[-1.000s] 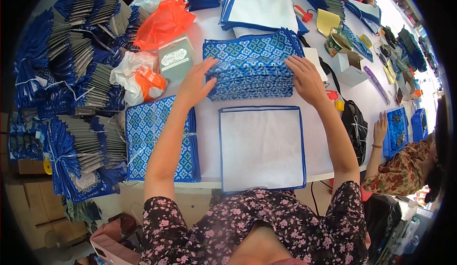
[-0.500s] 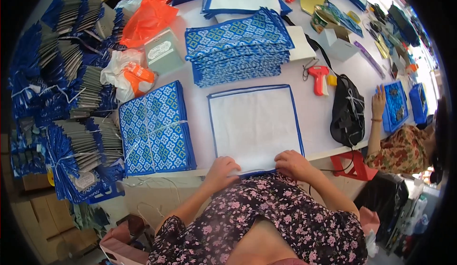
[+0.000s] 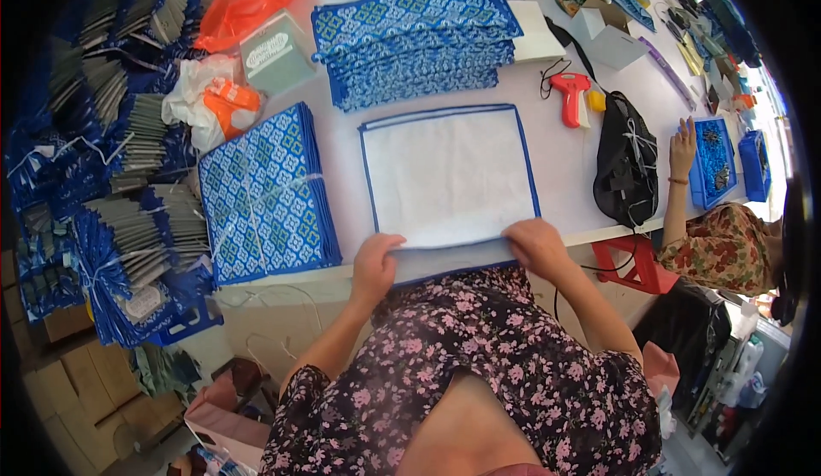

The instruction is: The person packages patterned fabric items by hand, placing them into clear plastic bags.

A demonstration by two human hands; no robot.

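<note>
A white rectangular fabric panel [image 3: 449,181] with narrow blue edging lies before me at the table's near edge. My left hand [image 3: 375,264] is closed on its near left corner, and my right hand [image 3: 539,247] pinches the near right corner. Below its near edge shows a strip of another pale, blue-edged layer [image 3: 453,262], against my flowered top. Beyond the panel rises a stack of blue patterned fabric pieces [image 3: 415,40]. Left of it lies a tied bundle of blue patterned panels [image 3: 265,194].
Grey-and-blue bundles [image 3: 128,142] are heaped at the far left. A red glue gun [image 3: 571,98] and a black bag [image 3: 627,164] lie to the right. Another person's hand [image 3: 682,147] rests near a blue tray [image 3: 712,164]. Plastic bags [image 3: 209,100] sit by a grey-green box [image 3: 278,53].
My view has tipped, so the table sits higher in it. Both hands now grip the near corners, and the top panel's near edge has shifted away from me, exposing the layer below.
</note>
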